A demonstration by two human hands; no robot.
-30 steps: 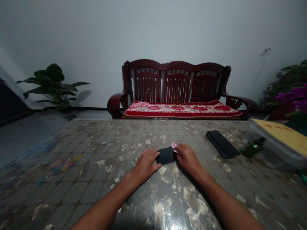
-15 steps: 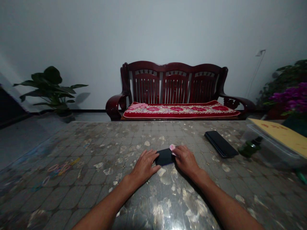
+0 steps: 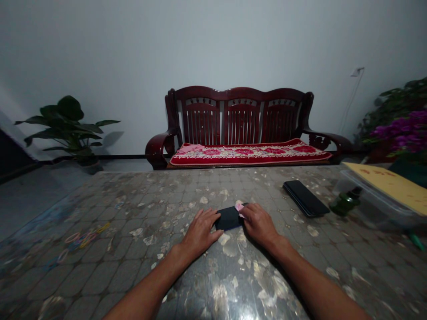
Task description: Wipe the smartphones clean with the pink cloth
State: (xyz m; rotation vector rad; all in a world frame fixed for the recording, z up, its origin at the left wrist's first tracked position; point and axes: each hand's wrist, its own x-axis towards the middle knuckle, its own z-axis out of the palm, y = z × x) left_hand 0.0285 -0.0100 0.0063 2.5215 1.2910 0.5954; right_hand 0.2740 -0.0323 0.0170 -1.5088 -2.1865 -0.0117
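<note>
A dark, flat smartphone lies on the patterned tabletop in front of me. My left hand grips its left end, thumb at the near edge and fingers at the far edge. Bunched in the fingers of my right hand is a small pink cloth, which rests on the phone's right part. Most of the cloth and the phone's right end are hidden under that hand.
To the right lie stacked dark phones, beside a green bottle and a clear plastic box with a yellow sheet on top. Several coloured rubber bands are at left. Beyond the table stands a wooden bench.
My right hand and the pink cloth have shifted slightly on the phone, so its far right corner now shows. My left hand keeps its hold. The view has turned a little.
</note>
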